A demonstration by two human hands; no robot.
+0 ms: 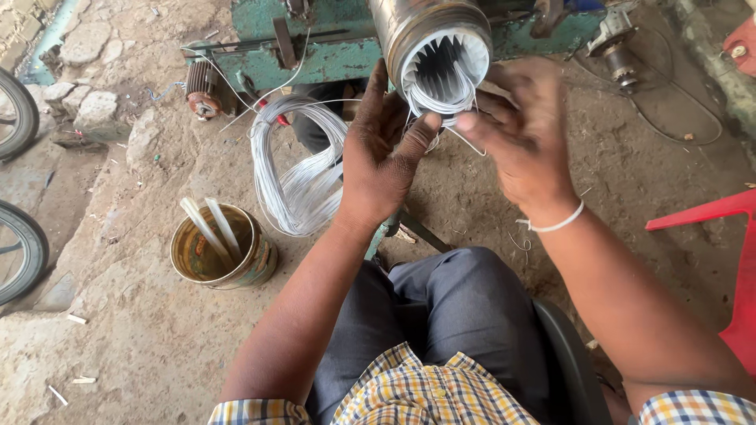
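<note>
A metal motor stator cylinder points its open end toward me, with white slot liners fanned inside. White winding wire loops out of its lower edge. My left hand cups the cylinder's lower left rim, thumb pressing the wire loops. My right hand, slightly blurred, holds the same wire at the lower right of the opening; a white band circles its wrist.
A large coil of white wire hangs at the left of the stator. A rusty tin can with two white strips stands on the dirt floor. A green machine frame sits behind; a red plastic chair is at right, wheels at left.
</note>
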